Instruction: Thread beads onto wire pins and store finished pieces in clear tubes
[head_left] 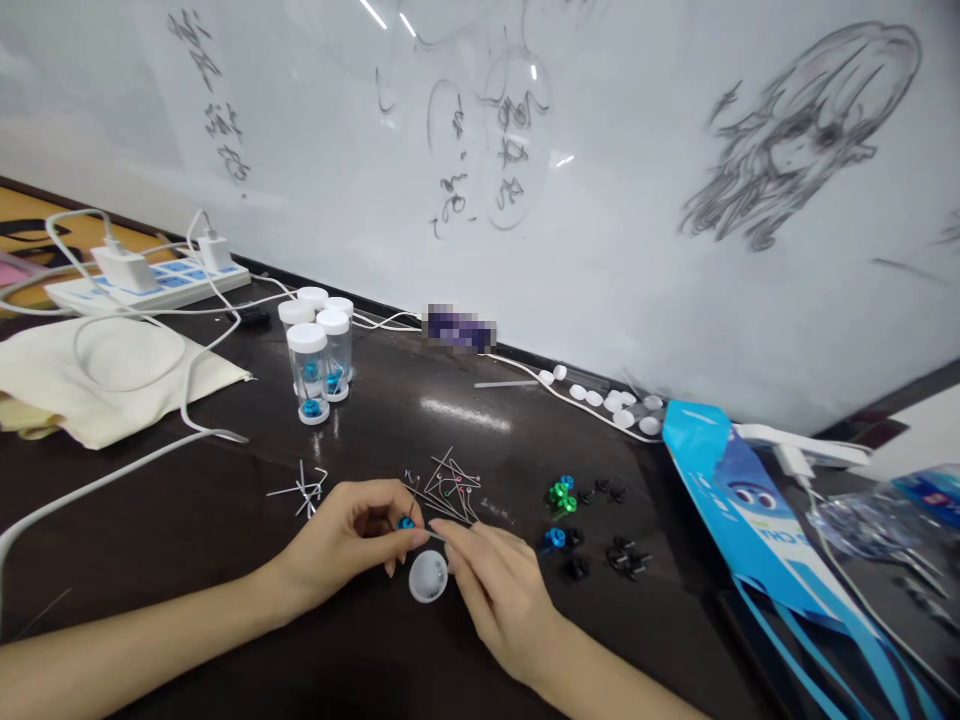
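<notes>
My left hand [352,535] is closed, its fingertips pinching a small blue knob-like part [406,522] with a thin wire pin standing up from it. Fingertips of my right hand [506,585] are pressed together on a thin metal rod [435,535], which reaches towards the blue part; its exact kind is too small to make out. Just below both hands is a small white cup [428,590] with tiny dark bits inside. Behind the fingers lie several thin wire pins [454,485], some with coloured ends. Several hex keys [304,490] lie left of my left hand.
Clear tubes with white caps [307,345] stand at back left near a cream pouch [127,370] and a power strip [157,280]. Green pieces [561,495] and black pieces [628,560] lie right. White caps [622,415] line the whiteboard [600,200]; a blue package [750,500] lies far right.
</notes>
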